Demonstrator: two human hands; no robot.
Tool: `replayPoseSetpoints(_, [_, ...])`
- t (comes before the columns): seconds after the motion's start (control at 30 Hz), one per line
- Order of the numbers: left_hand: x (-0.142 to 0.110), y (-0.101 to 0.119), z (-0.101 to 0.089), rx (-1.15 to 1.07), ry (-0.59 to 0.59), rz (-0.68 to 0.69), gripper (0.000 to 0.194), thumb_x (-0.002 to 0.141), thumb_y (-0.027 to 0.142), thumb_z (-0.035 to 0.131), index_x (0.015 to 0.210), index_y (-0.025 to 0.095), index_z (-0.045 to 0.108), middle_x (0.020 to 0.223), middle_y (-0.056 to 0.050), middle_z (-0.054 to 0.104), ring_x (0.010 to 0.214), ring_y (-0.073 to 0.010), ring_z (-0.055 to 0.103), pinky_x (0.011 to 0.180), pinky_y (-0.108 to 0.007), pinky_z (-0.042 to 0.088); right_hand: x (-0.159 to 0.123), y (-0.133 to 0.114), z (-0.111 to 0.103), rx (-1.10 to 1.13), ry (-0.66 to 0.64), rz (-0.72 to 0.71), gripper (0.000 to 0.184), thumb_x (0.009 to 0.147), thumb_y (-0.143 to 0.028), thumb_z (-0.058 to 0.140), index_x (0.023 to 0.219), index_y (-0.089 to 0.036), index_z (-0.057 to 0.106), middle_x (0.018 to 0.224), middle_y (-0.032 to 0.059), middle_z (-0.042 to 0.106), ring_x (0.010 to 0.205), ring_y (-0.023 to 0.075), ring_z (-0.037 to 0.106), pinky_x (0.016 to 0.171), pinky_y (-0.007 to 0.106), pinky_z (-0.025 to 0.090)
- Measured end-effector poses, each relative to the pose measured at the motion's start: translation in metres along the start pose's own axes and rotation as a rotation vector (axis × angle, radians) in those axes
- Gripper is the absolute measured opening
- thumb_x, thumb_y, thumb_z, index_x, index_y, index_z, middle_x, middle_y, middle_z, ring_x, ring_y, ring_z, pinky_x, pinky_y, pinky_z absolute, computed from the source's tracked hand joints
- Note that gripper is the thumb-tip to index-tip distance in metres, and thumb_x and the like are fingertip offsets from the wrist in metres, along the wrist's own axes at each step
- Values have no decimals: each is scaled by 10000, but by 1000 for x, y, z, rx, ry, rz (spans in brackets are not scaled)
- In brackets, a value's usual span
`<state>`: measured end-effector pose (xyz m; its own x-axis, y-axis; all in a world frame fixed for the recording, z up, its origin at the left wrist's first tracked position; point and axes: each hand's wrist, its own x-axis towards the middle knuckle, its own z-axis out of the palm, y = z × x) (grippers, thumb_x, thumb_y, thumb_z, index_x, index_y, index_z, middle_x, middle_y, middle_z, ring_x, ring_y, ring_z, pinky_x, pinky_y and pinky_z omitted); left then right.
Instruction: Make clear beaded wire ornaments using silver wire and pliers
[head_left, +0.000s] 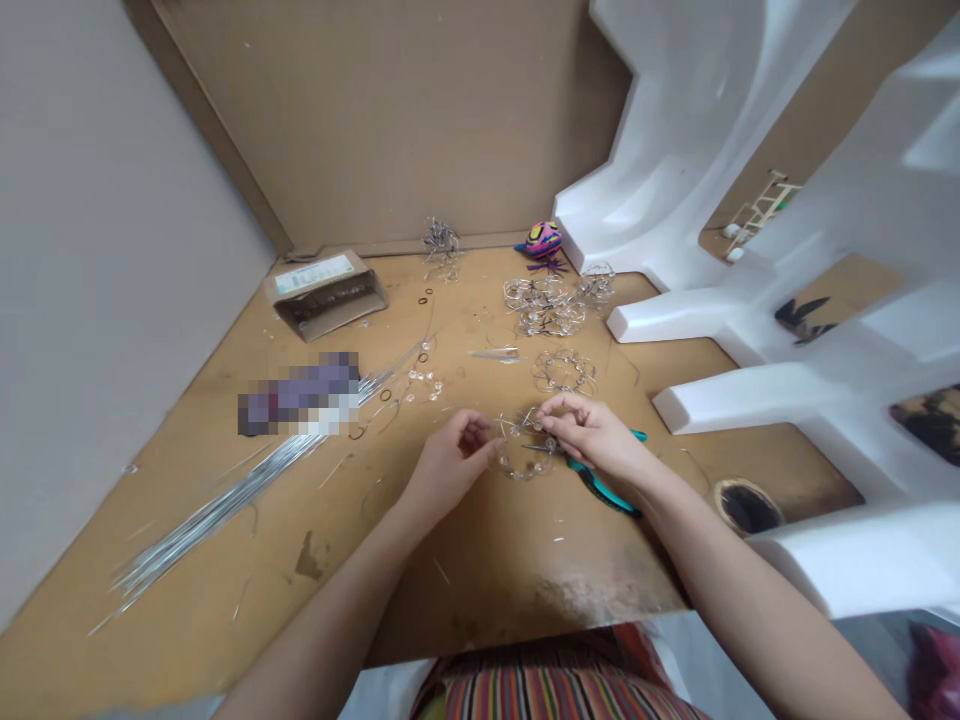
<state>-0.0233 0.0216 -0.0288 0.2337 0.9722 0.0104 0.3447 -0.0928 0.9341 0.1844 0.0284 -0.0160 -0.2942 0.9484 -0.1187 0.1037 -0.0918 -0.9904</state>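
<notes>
Left hand [448,465] pinching a beaded wire ring [517,462] at the fingertips on the table [480,570]; right hand [589,432] closed around teal-handled pliers [602,490], nose against the ring.

Pliers handles [604,492] teal. Lap cloth [555,685] orange-green striped. Small ornament [544,240] pink, yellow, navy.

L hand [450,465] & R hand [592,435] sit just apart, mid-view, both bare. L forearm [322,610] runs in from approx 7 o'clock, R forearm [742,570] from approx 4 o'clock. L wrist [409,510] slightly bent, L fingers [472,435] curled toward 2 o'clock. R hand back-up, R fingers [555,410] angled toward 9 o'clock. Both prob. in a light pinch, hard to tell w/ fingertips this small.
</notes>
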Motion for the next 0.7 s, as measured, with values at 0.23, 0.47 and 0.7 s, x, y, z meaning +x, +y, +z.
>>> replayPoseSetpoints(0.23, [-2,6,1,87,62,75,219,756,269,590,955,189,543,762,-3,567,701,-137,533,657,-256,423,-1,-1,2,-25,5,21,248,782,-401,551,864,-174,491,343,-131,376,252,36,250,304,164,154])
replayPoseSetpoints(0.47, [-3,4,3,111,137,105,106,762,251,580,842,188,551,758,2,573,695,-130,532,653,-240,407,-4,-3,8,-6,11,60,227,791,-384,542,863,-176,488,355,-123,421,247,40,300,320,159,197])
replayPoseSetpoints(0.7, [-2,1,8,58,64,71,203,798,365,548,726,176,566,665,11,536,627,-128,490,595,-231,378,-3,-2,11,-41,21,101,222,780,-384,544,839,-178,486,368,-110,461,252,55,366,310,155,247])
